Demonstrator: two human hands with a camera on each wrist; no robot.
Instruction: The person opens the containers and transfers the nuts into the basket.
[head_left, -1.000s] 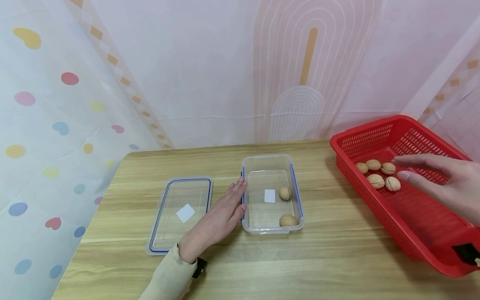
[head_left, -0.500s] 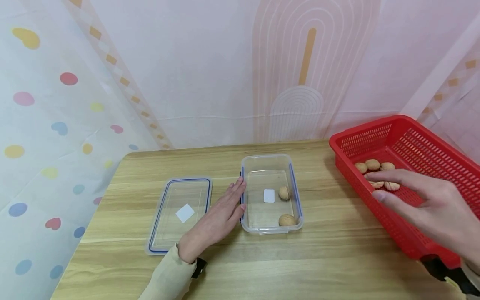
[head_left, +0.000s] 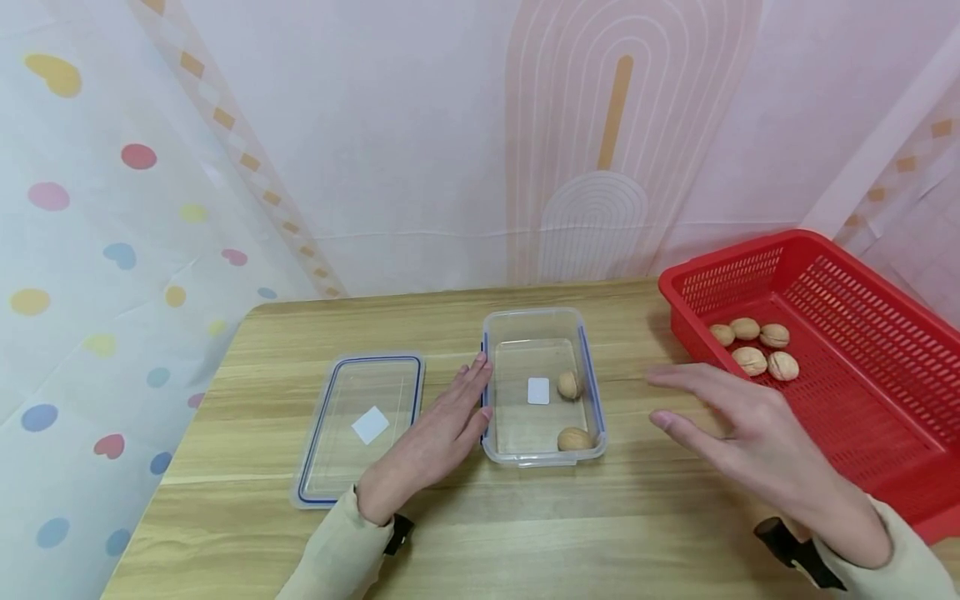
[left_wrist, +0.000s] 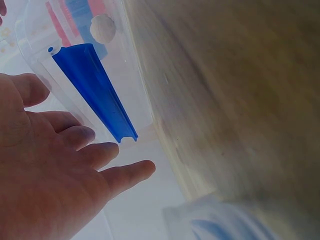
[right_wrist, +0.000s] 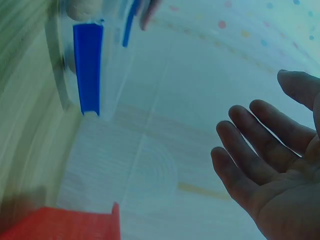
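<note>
A clear plastic food container (head_left: 517,358) with blue side clips stands uncovered on the table. Two walnuts (head_left: 574,439) lie in it along its right side. My left hand (head_left: 431,442) rests its extended fingers against the container's left wall. Between the container and the red basket (head_left: 862,392), my right hand (head_left: 757,442) hovers over the wood with thumb and fingers apart. Its palm is bare in the right wrist view, holding nothing. Several walnuts (head_left: 750,361) sit grouped in the basket's far left corner.
The container's clear lid (head_left: 360,433), edged with a blue seal, lies flat left of the container. A patterned cloth (head_left: 420,150) hangs behind the wooden table (head_left: 600,533). The basket's raised rim borders the right side.
My right hand has come out of the basket, moving left over its rim toward the container. The left hand, container and visible walnuts have stayed in place.
</note>
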